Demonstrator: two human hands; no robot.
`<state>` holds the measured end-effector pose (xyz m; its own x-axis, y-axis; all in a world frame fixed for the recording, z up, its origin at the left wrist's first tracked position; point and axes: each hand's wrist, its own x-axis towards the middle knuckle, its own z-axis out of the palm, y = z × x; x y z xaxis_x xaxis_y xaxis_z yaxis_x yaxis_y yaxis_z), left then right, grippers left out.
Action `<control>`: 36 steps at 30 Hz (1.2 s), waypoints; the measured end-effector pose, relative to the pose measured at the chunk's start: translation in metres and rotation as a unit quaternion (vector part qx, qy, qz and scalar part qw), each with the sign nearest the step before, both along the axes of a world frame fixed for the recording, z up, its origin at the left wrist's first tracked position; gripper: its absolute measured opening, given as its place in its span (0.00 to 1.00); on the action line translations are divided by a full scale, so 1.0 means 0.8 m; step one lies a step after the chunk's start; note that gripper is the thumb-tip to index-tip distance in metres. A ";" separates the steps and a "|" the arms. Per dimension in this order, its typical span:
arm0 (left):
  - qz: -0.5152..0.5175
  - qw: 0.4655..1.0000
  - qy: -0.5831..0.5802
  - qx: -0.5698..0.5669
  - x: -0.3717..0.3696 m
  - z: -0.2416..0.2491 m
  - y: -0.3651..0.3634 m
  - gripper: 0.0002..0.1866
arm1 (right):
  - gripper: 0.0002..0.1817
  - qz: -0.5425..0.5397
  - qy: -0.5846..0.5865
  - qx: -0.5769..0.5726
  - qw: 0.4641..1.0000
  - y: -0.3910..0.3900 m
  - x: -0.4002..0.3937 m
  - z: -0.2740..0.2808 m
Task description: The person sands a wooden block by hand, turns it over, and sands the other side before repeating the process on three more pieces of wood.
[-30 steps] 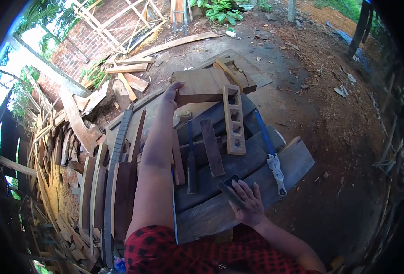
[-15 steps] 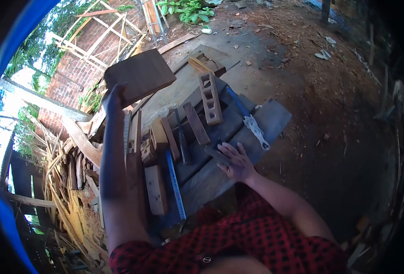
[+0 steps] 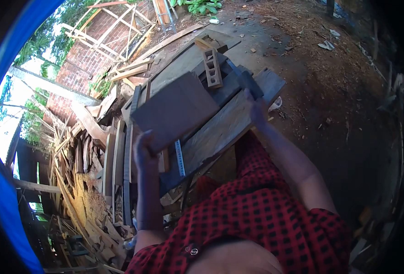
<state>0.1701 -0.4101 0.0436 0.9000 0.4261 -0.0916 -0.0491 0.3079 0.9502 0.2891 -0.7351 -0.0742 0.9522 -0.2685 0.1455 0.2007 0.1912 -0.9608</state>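
Note:
A flat dark-brown wooden board (image 3: pixel 176 109) is in my left hand (image 3: pixel 143 148), gripped by its near left corner and held over the workbench (image 3: pixel 224 130). My right hand (image 3: pixel 257 109) is closed on a small dark block (image 3: pixel 249 85) near the bench's far right end. Beyond the board lies a wooden piece with a row of square openings (image 3: pixel 212 68). A blue-and-white ruler (image 3: pixel 180 157) pokes out below the board, beside a partly covered wooden block (image 3: pixel 164 160). Other things on the bench are hidden under the board.
Long planks (image 3: pixel 119 150) stand along the bench's left side. Further left, scrap wood (image 3: pixel 76 160) and sawdust (image 3: pixel 92 201) form a heap. A brick wall (image 3: pixel 85 59) and a wooden frame (image 3: pixel 115 34) are at the back left. A white plastic scrap (image 3: pixel 276 103) shows beyond my right hand.
The board has come down and to the right, from raised at the left to above the bench, covering several tools. My right hand has moved up and right with the dark block.

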 end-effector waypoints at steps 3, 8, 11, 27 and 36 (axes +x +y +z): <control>0.005 0.996 0.058 -0.063 -0.023 -0.038 -0.035 0.11 | 0.22 -0.001 0.013 -0.054 0.998 -0.009 -0.009 0.006; 0.002 0.970 0.111 -0.216 -0.035 -0.104 -0.083 0.13 | 0.26 0.036 0.060 -0.171 0.983 -0.018 -0.018 -0.007; -0.018 0.966 0.138 -0.217 -0.035 -0.125 -0.104 0.14 | 0.27 0.040 0.086 -0.245 0.965 -0.010 -0.017 -0.012; -0.064 0.888 0.108 0.443 -0.034 -0.152 -0.090 0.41 | 0.27 -0.022 -0.105 -0.576 0.810 0.033 -0.053 -0.035; -0.143 0.738 0.119 0.648 -0.065 -0.182 -0.080 0.64 | 0.30 -0.016 -0.100 -0.638 0.763 0.041 -0.050 -0.046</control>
<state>0.1184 -0.4738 -0.1017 0.9943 0.0907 0.0562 0.0582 -0.9025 0.4267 0.2489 -0.7020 -0.1112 0.8727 0.1896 0.4499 0.3520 -0.8829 -0.3107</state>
